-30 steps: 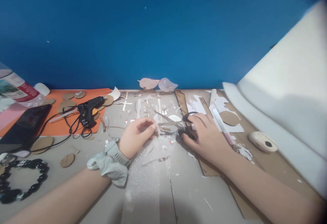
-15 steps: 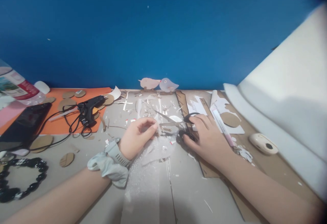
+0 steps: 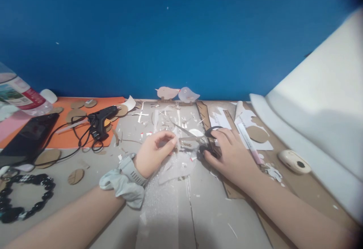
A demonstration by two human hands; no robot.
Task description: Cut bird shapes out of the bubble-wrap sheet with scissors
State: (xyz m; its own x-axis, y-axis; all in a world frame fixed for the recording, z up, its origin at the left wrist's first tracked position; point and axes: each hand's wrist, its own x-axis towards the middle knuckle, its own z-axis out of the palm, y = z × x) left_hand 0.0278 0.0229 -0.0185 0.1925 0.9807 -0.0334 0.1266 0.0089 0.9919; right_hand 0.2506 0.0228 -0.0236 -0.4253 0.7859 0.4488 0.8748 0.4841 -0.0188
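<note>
Near the middle of the table, my left hand (image 3: 153, 153) is closed in a pinch on the upper end of a clear bubble wrap strip (image 3: 160, 203), which runs down toward me. My right hand (image 3: 236, 160) grips a pair of scissors (image 3: 187, 138) by its black handles. Their blades are spread and point left, with the lower one close to my left fingertips. What exactly lies between those fingertips is partly hidden. Paper and cardboard scraps surround both hands. Two bird cutouts, one pink (image 3: 167, 93) and one pale blue (image 3: 188, 95), stand beyond them against the blue wall.
At left, a black glue gun (image 3: 100, 122) with its cord lies on orange paper (image 3: 68, 137), near a phone (image 3: 28, 137), a bottle (image 3: 21, 95) and a beaded bracelet (image 3: 45, 196). On the right are a marker (image 3: 249, 143), a cream oval object (image 3: 293, 161) and white foam sheeting (image 3: 320, 90).
The whole view has shifted slightly. My hands keep almost the same pose, with the scissor blades still spread beside my left fingertips.
</note>
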